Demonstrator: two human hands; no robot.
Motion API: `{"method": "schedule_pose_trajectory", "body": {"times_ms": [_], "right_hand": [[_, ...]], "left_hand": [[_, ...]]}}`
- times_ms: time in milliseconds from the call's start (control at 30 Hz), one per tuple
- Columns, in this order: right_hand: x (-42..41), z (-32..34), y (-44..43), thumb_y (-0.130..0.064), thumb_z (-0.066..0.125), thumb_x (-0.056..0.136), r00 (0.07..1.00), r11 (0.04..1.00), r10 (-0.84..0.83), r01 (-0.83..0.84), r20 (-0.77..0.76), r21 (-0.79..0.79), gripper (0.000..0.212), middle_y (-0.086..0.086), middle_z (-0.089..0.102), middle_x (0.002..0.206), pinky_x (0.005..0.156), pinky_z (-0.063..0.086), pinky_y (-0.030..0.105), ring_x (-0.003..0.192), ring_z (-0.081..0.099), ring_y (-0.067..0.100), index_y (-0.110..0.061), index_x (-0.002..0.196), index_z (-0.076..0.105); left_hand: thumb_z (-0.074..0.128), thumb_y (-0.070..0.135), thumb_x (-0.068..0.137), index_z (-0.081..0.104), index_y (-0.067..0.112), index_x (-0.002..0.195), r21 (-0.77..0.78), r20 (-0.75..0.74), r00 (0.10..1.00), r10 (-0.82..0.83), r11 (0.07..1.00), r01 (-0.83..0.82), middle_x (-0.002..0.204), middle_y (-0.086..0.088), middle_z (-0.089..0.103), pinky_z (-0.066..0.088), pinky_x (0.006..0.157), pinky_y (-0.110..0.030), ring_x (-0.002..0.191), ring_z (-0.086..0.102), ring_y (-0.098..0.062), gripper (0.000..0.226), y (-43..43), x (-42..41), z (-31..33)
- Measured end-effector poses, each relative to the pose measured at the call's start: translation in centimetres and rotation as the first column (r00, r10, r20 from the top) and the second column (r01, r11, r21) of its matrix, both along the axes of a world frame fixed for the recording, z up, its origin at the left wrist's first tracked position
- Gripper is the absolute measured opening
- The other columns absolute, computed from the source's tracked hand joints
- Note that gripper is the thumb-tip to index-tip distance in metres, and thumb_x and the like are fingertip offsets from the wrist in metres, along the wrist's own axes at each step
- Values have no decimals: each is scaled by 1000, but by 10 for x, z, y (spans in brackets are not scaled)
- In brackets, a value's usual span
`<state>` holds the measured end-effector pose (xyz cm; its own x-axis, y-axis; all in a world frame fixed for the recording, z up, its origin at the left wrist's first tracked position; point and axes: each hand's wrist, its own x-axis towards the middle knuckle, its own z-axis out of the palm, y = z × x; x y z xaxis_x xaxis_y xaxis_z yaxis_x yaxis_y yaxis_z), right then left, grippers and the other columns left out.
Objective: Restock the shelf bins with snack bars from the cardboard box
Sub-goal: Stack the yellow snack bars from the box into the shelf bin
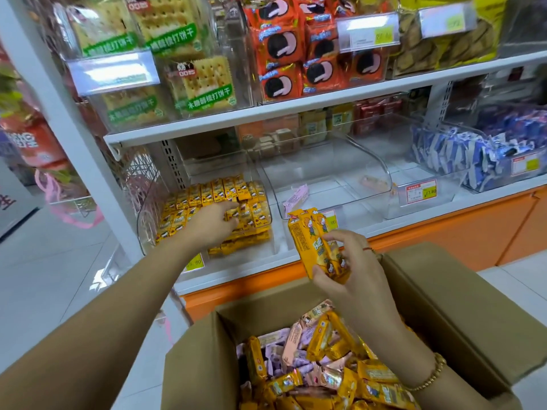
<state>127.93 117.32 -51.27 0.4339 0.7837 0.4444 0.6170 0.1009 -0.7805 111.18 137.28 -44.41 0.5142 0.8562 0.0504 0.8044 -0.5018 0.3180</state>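
An open cardboard box (461, 297) sits low in front of me, filled with several yellow and pink snack bars (319, 368). My right hand (352, 270) grips a small stack of yellow snack bars (316, 244) above the box. My left hand (216, 223) reaches into the clear shelf bin (145, 220) on the left of the lower shelf, its fingers resting on the rows of yellow bars (219, 199) stacked there. The neighbouring clear bin (325, 184) holds only a pink bar (296, 198) and one other small pack.
Blue-wrapped snacks (479, 155) fill a bin at right. The upper shelf (325, 99) carries cracker packs and orange sandwich-biscuit packs. An orange base panel (444, 232) runs below the shelf. A white upright post (74, 137) stands left, with tiled floor beyond.
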Motion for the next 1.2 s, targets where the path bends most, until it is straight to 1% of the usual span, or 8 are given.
{"method": "schedule_pose_trajectory", "body": {"times_ms": [167,400,533,700,800,900,1000,1200], "right_hand": [[-3,19,31,-21,69,81,997,1000,18,-18,69,-1,45,-10,45,121,71,48,15,93,54,4,-32,121,52],[-36,67,113,-29,61,83,958,999,36,-25,283,-45,47,-5,47,133,78,47,32,102,55,20,-29,129,52],[-59,79,161,-33,58,89,822,948,1,181,570,-262,43,6,50,130,76,38,32,114,51,29,-23,130,49],[-80,68,203,-20,63,87,614,866,43,370,788,-336,38,10,56,121,80,47,32,117,46,30,-13,123,53],[-82,59,219,-16,61,87,570,842,99,389,816,-374,28,10,61,116,83,49,33,113,52,30,-12,115,59],[-76,54,229,-12,52,92,579,829,178,347,796,-438,22,8,65,116,90,44,31,110,59,26,-13,112,63],[-73,54,230,-15,49,95,603,773,271,329,750,-543,25,9,62,122,88,46,32,114,58,25,-10,116,62],[-70,60,223,-16,37,99,512,654,510,291,691,-698,33,9,55,131,99,40,40,121,51,29,-10,122,59]], "left_hand": [[38,37,101,18,24,151,-118,-133,984,-117,988,102,159,2,9,14,115,-32,146,8,-19,56,31,2,-18],[31,43,100,14,16,152,-46,-171,977,-128,991,122,159,-3,7,11,115,-29,146,8,-20,60,42,0,-36],[32,39,101,16,15,151,-89,-101,984,-144,987,135,159,-4,10,19,115,-30,145,15,-21,58,48,-8,-41],[37,30,101,18,13,150,-77,-6,992,-123,990,122,157,-8,18,20,114,-30,145,17,-22,55,45,-16,-43],[34,26,102,25,11,147,-37,-4,986,-169,985,169,155,-11,24,21,109,-26,142,21,-23,48,45,-19,-45],[30,29,103,13,15,152,-63,-27,988,-154,986,153,159,-8,5,10,115,-28,147,5,-20,54,49,-25,-49],[28,31,103,7,16,152,-66,-38,990,-138,989,135,159,-6,0,6,116,-29,147,1,-20,55,50,-28,-51],[23,33,104,12,12,151,-29,-47,989,-139,990,137,159,-4,6,7,116,-26,147,6,-17,53,36,-37,-48]]}}
